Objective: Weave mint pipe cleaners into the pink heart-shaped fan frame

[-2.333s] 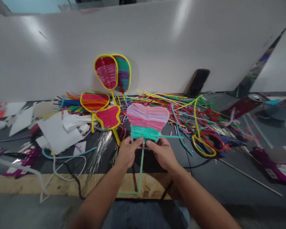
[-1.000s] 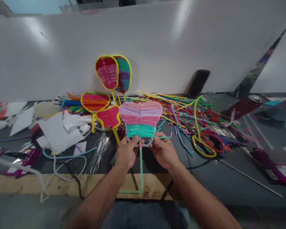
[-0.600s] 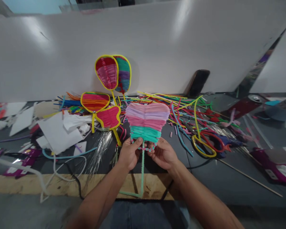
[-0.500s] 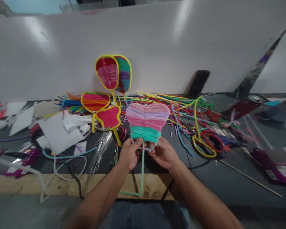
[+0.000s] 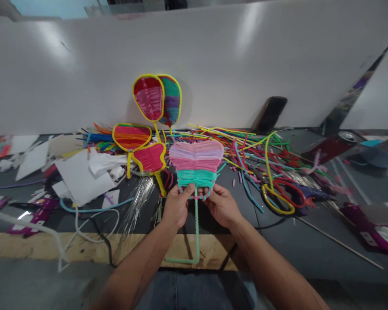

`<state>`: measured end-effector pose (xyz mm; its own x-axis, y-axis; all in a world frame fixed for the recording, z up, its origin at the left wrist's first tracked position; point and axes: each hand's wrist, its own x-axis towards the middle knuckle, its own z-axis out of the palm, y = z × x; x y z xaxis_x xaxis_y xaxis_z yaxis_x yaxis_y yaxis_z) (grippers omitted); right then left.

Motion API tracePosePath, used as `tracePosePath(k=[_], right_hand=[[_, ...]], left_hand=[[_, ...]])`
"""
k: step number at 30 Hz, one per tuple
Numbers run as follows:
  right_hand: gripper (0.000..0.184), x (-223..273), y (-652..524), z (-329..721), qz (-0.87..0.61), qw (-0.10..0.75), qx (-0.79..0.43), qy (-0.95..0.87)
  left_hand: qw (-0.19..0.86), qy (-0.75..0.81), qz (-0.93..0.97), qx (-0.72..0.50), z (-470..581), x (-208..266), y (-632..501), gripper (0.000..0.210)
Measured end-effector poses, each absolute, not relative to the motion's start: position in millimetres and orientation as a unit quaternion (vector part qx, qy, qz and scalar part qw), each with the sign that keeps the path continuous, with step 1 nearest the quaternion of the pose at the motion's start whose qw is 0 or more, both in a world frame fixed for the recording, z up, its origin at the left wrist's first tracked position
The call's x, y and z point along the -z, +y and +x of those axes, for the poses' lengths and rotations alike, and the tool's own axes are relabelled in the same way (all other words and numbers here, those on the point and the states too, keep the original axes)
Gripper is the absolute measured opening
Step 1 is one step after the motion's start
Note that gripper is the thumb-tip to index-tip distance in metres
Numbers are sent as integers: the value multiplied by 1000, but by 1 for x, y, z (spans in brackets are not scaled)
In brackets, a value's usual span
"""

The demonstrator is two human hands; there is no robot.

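Both hands hold a striped pipe-cleaner fan (image 5: 196, 161) upright above the table edge. Its bands run pink, lilac, darker pink and teal, and a twisted pink-and-teal rim curves along the bottom. My left hand (image 5: 177, 204) pinches the lower left of that rim, thumb on the front. At the lower right, my right hand (image 5: 223, 204) grips the rim, its fingertips partly behind the fan. A pale green pipe-cleaner stem (image 5: 197, 228) hangs down between the hands and bends left at its end. Left of the fan lies a pink one with a yellow border (image 5: 149, 158).
Two yellow-edged fans (image 5: 149, 98) lean on the white partition (image 5: 213, 56). Loose pipe cleaners (image 5: 239, 148) are heaped behind my hands. Yellow-handled scissors (image 5: 278, 202), a phone (image 5: 271, 114), a dark red can (image 5: 330, 146) and a purple glue gun (image 5: 370, 226) sit right. White paper (image 5: 82, 176) lies left.
The striped fan has shifted slightly left at its top and turned a little, while its stem's lower end has swung slightly right. Both hands keep their hold.
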<state>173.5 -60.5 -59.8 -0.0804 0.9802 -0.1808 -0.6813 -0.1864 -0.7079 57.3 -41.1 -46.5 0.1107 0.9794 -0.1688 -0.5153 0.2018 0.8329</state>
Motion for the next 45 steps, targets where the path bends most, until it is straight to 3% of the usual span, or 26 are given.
tracePosePath(k=[11, 13, 16, 20, 24, 35, 45], right_hand=[[21, 72, -58, 178, -374, 585, -672, -257], [24, 73, -57, 180, -413, 622, -597, -294], [18, 70, -59, 185, -502, 649, -379, -429], [12, 64, -64, 188, -530, 550, -102, -638], [18, 61, -65, 187, -533, 474, 6, -701], [20, 64, -65, 184, -543, 414, 35, -729], [9, 64, -65, 186, -558, 444, -51, -699]], left_hand=[[678, 389, 299, -547, 54, 48, -42, 28], [648, 392, 308, -576, 55, 48, -41, 27], [606, 403, 320, -607, 55, 49, -38, 26], [591, 418, 332, -604, 56, 52, -39, 23], [604, 411, 336, -595, 56, 52, -40, 24], [620, 403, 334, -584, 58, 50, -41, 26], [568, 464, 402, -547, 55, 59, -44, 27]])
